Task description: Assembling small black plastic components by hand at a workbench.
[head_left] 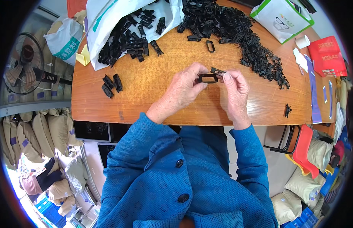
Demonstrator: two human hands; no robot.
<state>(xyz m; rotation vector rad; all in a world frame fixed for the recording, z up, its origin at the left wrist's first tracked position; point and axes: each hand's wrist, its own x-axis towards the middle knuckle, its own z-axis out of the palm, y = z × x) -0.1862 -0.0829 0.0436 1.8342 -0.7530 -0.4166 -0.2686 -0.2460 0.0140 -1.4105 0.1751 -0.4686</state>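
Over the wooden table point(138, 91), my left hand point(184, 85) pinches a small black rectangular plastic frame point(208, 80) between thumb and fingers. My right hand point(237, 89) grips a slim black plastic clip piece point(217, 71) with thumb and forefinger. The clip piece is tilted just above the frame's upper edge; whether the two touch, I cannot tell. Another loose black frame point(210, 46) lies farther back on the table. A large heap of black plastic parts point(237, 28) spreads from the back toward the right.
A white sack point(104, 22) lies at the back left with assembled black clips point(129, 41) spilling out. Several black pieces point(112, 85) sit at the left. One small part point(287, 110) lies near the front right edge. A white-green bag point(281, 21) and red box point(328, 57) stand right.
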